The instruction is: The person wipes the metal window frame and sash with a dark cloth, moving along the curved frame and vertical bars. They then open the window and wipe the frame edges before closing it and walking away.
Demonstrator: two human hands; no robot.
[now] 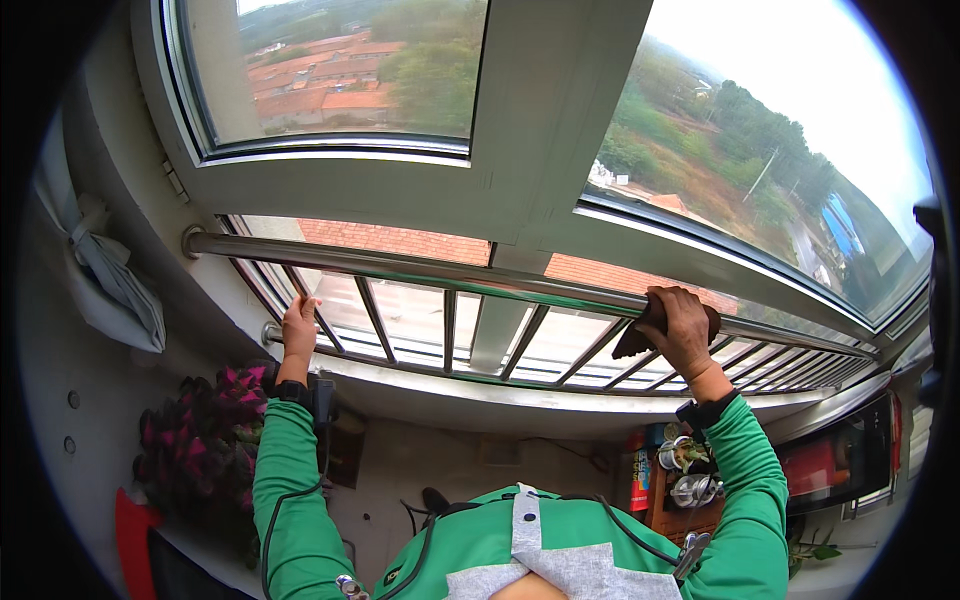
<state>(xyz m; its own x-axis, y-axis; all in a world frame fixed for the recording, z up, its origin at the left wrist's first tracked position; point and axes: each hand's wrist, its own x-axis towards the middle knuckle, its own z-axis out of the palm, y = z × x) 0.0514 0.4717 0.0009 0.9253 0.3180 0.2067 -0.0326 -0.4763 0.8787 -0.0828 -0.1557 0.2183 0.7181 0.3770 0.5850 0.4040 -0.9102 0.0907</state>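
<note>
A metal window railing (430, 268) runs across in front of me, with a round top rail and upright bars below it. My right hand (682, 335) is closed over the top rail with a dark brown cloth (637, 342) in it. The cloth has a scalloped edge and hangs down on both sides of the hand. On the left, my left hand (299, 328) is closed around one of the upright bars (325, 328), below the top rail. Some of its fingers are hidden from view.
Above the railing stand framed windows (510, 130). A pink-and-dark leafy plant (205, 440) is at lower left, below a tied curtain (115, 270). At lower right, a wooden stand (690, 520) holds jars and a small plant beside a dark screen (840, 455).
</note>
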